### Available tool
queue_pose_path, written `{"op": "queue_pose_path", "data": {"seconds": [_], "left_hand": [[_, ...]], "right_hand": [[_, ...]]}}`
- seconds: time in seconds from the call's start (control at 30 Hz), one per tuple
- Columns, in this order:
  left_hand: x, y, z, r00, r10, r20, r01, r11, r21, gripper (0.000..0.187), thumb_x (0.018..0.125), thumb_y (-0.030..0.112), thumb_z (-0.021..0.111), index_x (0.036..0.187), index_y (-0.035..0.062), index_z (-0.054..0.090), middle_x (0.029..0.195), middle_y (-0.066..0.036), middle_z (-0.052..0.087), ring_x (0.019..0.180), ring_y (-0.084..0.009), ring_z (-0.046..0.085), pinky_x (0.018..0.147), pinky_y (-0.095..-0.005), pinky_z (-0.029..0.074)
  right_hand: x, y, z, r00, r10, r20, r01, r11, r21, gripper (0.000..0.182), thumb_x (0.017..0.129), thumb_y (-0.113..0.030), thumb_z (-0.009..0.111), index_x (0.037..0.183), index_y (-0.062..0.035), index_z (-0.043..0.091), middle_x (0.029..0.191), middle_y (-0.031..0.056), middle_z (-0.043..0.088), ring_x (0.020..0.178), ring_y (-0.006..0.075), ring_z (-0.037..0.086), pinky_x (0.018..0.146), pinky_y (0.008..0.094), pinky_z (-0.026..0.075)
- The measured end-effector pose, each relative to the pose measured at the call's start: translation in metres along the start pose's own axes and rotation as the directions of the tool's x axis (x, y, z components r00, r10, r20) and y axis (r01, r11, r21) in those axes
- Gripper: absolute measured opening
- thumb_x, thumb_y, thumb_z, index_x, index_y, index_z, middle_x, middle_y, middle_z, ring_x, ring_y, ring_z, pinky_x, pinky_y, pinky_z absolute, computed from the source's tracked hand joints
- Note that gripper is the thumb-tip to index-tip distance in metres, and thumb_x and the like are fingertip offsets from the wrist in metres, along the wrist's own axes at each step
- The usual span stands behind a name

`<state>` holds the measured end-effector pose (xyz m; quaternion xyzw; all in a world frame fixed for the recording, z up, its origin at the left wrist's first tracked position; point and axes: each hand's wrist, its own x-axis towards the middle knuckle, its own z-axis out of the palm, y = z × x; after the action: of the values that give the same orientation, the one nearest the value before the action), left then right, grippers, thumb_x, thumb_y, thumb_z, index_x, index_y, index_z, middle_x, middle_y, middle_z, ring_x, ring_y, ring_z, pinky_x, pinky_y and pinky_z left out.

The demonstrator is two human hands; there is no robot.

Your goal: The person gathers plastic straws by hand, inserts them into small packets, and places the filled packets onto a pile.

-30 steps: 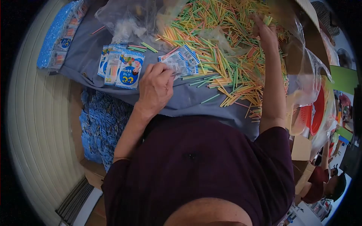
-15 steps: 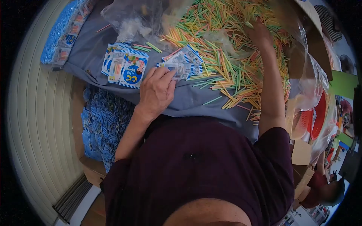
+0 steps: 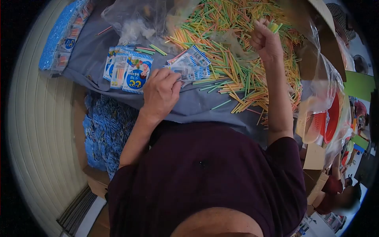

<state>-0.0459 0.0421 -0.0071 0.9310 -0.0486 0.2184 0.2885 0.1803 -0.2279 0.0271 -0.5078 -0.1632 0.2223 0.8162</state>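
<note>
My left hand [image 3: 161, 91] rests low over the cloth, its curled fingers closed on the near edge of a small clear-and-blue packet [image 3: 189, 73]. More such packets lie fanned out under and behind that one. Beside this hand, on the left, is a group of printed packets [image 3: 136, 73] with blue striped ends and a cartoon figure. My right hand [image 3: 268, 43] is raised above a wide heap of thin coloured sticks [image 3: 233, 19], its fingers wrapped round a small bunch of green and yellow sticks [image 3: 275, 27].
A clear bag of packed packets [image 3: 63, 35] lies at the far left. Below the grey cloth [image 3: 197, 102] a cardboard box holds a mass of blue wrappers [image 3: 104, 130]. Crumpled clear plastic [image 3: 138, 23] lies at the back. Red and cream baskets [image 3: 316, 126] stand at right; another person [image 3: 335, 197] is beyond.
My right hand has risen out of the stick heap and now holds a small bunch of sticks. My left hand has stayed at the packet, with only a slight shift.
</note>
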Motion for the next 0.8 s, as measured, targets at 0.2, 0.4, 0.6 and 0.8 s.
{"op": "queue_pose_path", "data": {"seconds": [0.2,0.4,0.6,0.8], "left_hand": [[0.007,-0.013,-0.009,0.993,-0.113,0.045,0.120,0.971,-0.205,0.013,0.076,0.008,0.077,0.088,0.0030,0.073,0.085,-0.008,0.066,0.079,-0.0251,0.063,0.069,-0.0343,0.051],[0.036,0.000,-0.007,0.984,-0.178,-0.022,0.120,0.747,-0.653,0.018,0.077,0.002,0.080,0.093,-0.0025,0.073,0.088,-0.006,0.069,0.081,-0.0128,0.066,0.070,-0.0257,0.053],[0.066,0.025,0.014,0.989,-0.148,0.029,0.093,0.449,-0.889,0.015,0.081,-0.002,0.078,0.095,-0.0035,0.073,0.090,-0.007,0.069,0.083,-0.0110,0.066,0.072,-0.0227,0.054],[0.085,0.029,0.032,0.987,-0.107,0.122,0.147,0.279,-0.949,0.019,0.085,0.001,0.075,0.103,-0.0027,0.072,0.092,-0.007,0.071,0.083,-0.0108,0.067,0.073,-0.0237,0.056]], "right_hand": [[0.013,0.012,0.023,0.875,-0.078,0.479,-0.159,0.886,0.435,0.050,0.107,-0.044,0.037,0.114,-0.0017,0.064,0.057,-0.0025,0.039,0.064,0.0130,0.048,0.070,0.0325,0.044],[-0.013,-0.015,0.086,0.860,-0.218,0.461,0.273,0.960,-0.055,0.070,0.101,-0.062,0.029,0.122,-0.0047,0.065,0.118,0.0219,0.064,0.125,0.0349,0.053,0.108,0.0585,0.037],[-0.009,-0.010,0.109,0.841,-0.220,0.495,0.452,0.788,-0.417,0.073,0.102,-0.062,0.024,0.124,-0.0051,0.065,0.133,0.0179,0.058,0.127,0.0329,0.052,0.110,0.0507,0.036],[-0.012,-0.011,0.103,0.875,-0.147,0.461,0.427,0.683,-0.593,0.062,0.103,-0.056,0.037,0.132,-0.0059,0.061,0.130,0.0134,0.059,0.122,0.0235,0.053,0.098,0.0364,0.046]]}}
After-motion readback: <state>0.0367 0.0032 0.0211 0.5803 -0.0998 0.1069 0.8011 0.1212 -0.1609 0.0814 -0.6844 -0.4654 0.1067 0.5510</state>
